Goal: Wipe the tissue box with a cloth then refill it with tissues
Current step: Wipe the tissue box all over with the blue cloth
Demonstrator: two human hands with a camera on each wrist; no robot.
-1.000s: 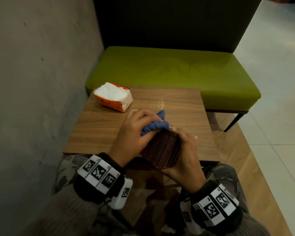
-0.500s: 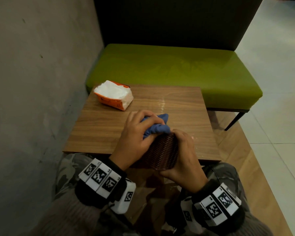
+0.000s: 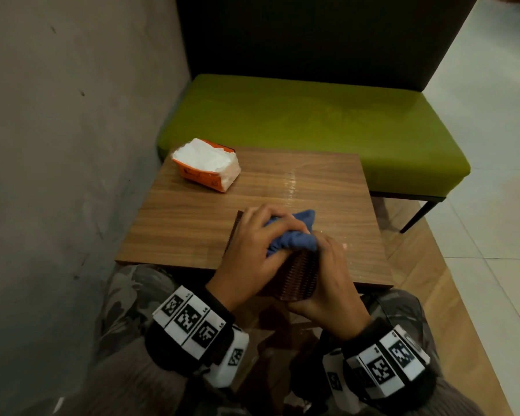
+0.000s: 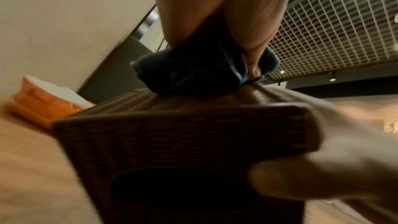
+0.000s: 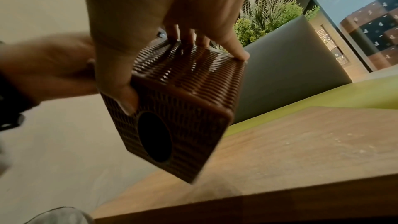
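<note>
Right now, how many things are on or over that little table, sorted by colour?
Brown: 1, the woven tissue box, gripped by the right hand.
Blue: 1, the cloth, pressed on the box by the left hand.
Orange and white: 1, the pack of tissues, lying on the table.
Total: 3.

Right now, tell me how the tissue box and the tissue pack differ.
The tissue box is dark brown and woven; the tissue pack is orange with white tissues showing. The box is held tilted by the right hand; the pack lies untouched on the table.
</note>
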